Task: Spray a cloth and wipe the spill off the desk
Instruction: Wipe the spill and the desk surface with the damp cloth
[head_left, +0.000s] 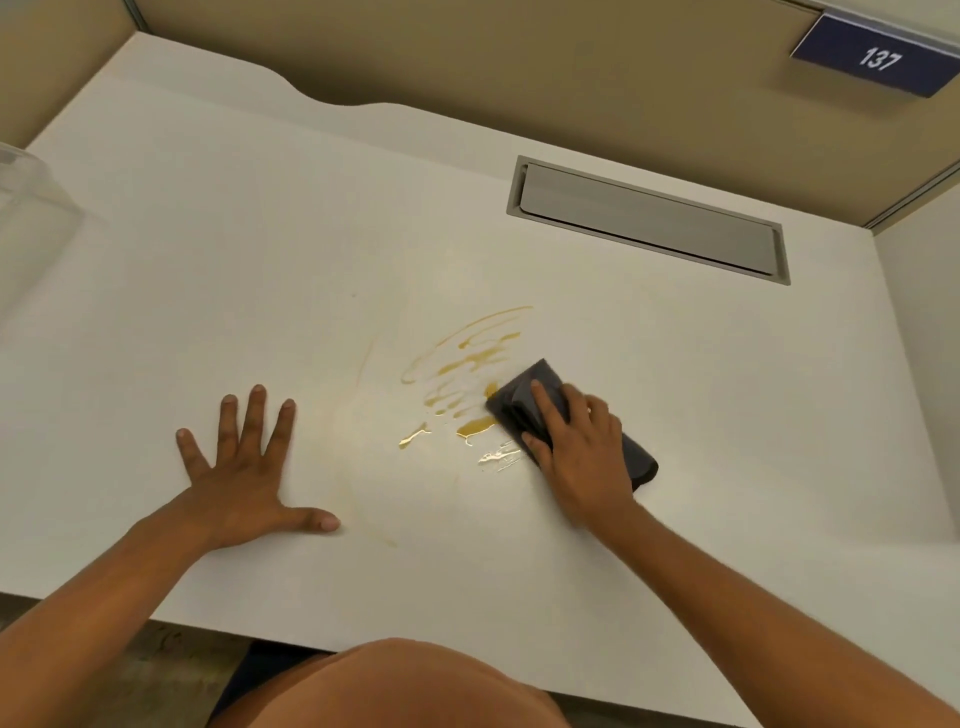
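Note:
A smeared amber spill (464, 373) lies in streaks near the middle of the white desk (260, 260), with small wet droplets at its near edge. My right hand (576, 452) presses down on a folded dark grey cloth (530, 395), whose front corner touches the right side of the spill. My left hand (249, 467) lies flat on the desk to the left of the spill, fingers spread, holding nothing. No spray bottle is in view.
A grey cable hatch (649, 221) is set into the desk at the back right. A clear plastic object (31, 197) stands at the far left edge. Beige partition walls (467, 62) enclose the desk, with a blue "137" sign (878, 57) at top right.

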